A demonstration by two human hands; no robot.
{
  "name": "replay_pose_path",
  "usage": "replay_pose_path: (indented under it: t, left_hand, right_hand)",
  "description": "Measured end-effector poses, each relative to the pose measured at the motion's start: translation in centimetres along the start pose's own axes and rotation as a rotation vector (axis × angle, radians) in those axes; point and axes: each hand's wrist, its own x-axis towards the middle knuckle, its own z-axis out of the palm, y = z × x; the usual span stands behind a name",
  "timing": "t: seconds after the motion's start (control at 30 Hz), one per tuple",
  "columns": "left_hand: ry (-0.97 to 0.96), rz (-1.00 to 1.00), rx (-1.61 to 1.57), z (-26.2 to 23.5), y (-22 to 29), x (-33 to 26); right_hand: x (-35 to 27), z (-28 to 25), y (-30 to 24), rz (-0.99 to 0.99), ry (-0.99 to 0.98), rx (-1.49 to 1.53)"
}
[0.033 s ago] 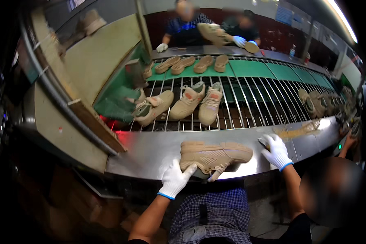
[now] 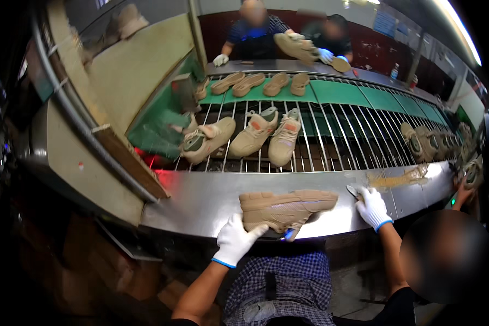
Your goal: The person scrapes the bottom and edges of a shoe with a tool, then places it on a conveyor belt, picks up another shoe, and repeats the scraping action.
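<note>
A beige sneaker [image 2: 285, 209] lies sole up on the metal ledge, its toe to the right and its laces hanging at the near side. My left hand [image 2: 236, 238], in a white knitted glove, grips it near the heel; part of the upper is hidden by the fingers. To the right of the toe, apart from the shoe, is my gloved right hand [image 2: 372, 208]. Its fingers are closed on a small tool with a flat, pale blade-like tip [image 2: 352, 190]; the handle is hidden.
Beyond the metal ledge [image 2: 201, 190] runs a conveyor of metal rods [image 2: 331, 146]. Several beige sneakers [image 2: 255, 133] stand on it, with soles [image 2: 248, 85] on a green strip. Co-workers stand across, one holding a shoe [image 2: 297, 48]. A panelled machine [image 2: 87, 163] bounds the left.
The sneaker has rolled slightly in my left hand, so less of its laced side shows. My right hand and its tool sit a little farther from the shoe.
</note>
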Motion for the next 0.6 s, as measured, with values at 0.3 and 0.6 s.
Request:
replay_pose_path:
  t: [0.3, 0.6]
  left_hand:
    - [0.445, 0.542, 0.092, 3.2, 1.2, -1.1]
    - [0.049, 0.481, 0.2, 1.7, 4.6, 5.0]
  right_hand:
    - [-0.1, -4.5, -5.5, 0.224, -0.271, 0.845]
    - [3.6, -6.5, -17.5, -0.564, -0.079, -0.331]
